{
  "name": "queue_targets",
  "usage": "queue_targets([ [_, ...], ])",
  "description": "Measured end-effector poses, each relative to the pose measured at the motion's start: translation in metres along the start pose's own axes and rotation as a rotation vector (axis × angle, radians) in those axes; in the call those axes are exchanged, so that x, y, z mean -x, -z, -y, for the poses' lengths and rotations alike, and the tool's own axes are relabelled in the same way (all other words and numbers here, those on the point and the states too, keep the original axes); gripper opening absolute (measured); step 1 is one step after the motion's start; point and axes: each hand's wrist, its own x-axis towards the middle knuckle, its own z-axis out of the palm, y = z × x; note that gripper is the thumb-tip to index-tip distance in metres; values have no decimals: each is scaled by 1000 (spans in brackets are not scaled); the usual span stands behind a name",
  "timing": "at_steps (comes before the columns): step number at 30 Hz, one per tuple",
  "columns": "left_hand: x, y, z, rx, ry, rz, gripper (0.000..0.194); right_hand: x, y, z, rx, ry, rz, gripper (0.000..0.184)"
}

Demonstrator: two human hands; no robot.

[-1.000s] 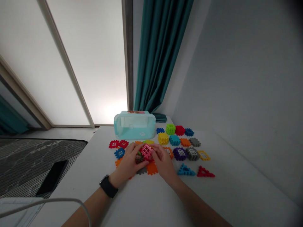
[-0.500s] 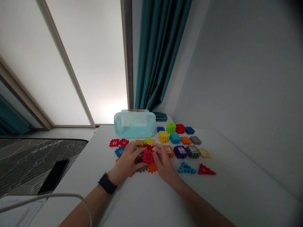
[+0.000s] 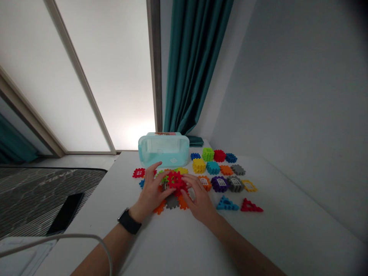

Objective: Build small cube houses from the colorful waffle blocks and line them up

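Between my hands sits a red interlocking waffle-block assembly (image 3: 176,182), resting on a lime and grey cluster of blocks (image 3: 165,180). The fingers of my right hand (image 3: 199,203) press on its right side. My left hand (image 3: 151,188) is spread, with its fingers lifted and its thumb near the assembly's lower left. Around the hands lie flat orange and grey pieces (image 3: 172,202). A red window piece (image 3: 138,173) lies beyond my left fingers, and an orange window piece (image 3: 204,183) lies beyond my right hand.
Several coloured cubes and window pieces (image 3: 219,184) lie to the right on the white table (image 3: 258,234). A pale turquoise plastic box (image 3: 163,150) stands at the far edge. A black phone (image 3: 65,214) lies on the striped surface to the left.
My left hand has opened and its fingers have lifted away from the red assembly. The assembly has turned and moved slightly up the view, and my right fingers stay on it.
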Motion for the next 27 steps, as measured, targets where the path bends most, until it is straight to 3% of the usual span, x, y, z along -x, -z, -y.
queue_targets([
  [7,1,0,-3,39,-10,19,46,-1,2,-2,-7,-14,-39,24],
  [23,-1,0,-2,195,88,98,45,-2,1,0,-47,-54,-50,21],
  [27,-1,1,-3,183,77,91,44,-1,1,2,-52,-47,-52,29],
])
